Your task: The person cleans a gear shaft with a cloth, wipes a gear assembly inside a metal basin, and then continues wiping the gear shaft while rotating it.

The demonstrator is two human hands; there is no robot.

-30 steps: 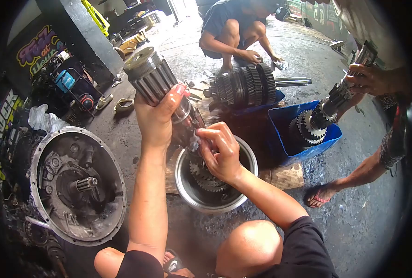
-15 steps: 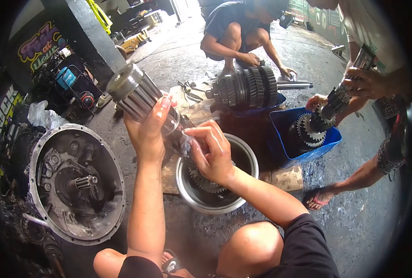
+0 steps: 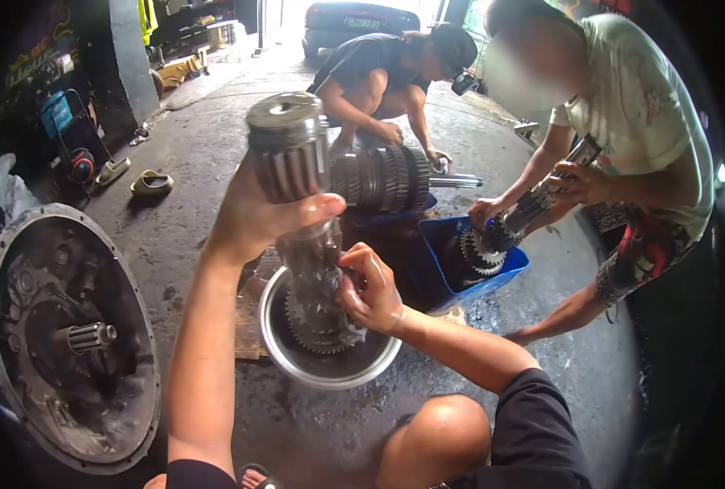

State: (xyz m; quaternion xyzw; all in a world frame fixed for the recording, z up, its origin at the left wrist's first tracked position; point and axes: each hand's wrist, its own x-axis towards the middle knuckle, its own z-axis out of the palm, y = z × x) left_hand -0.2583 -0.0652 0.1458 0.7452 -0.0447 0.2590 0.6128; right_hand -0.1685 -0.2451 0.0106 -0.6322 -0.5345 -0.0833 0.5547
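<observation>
My left hand is wrapped round the upper part of a splined metal shaft, which stands nearly upright over a round metal basin. A toothed gear at the shaft's lower end sits inside the basin. Lower down, my right hand has its fingers curled against the shaft's side. A pale, wet cloth-like scrap shows below those fingers, partly hidden by them.
Left stands a large round metal housing. Beyond the basin lies a gear stack, with a crouching person behind it. At right another person holds a geared shaft in a blue container. Slippers lie on the floor.
The view has turned and shifted, so the surroundings appear further left. The shaft in my left hand has gone from tilted to nearly upright. My right hand remains at its lower part.
</observation>
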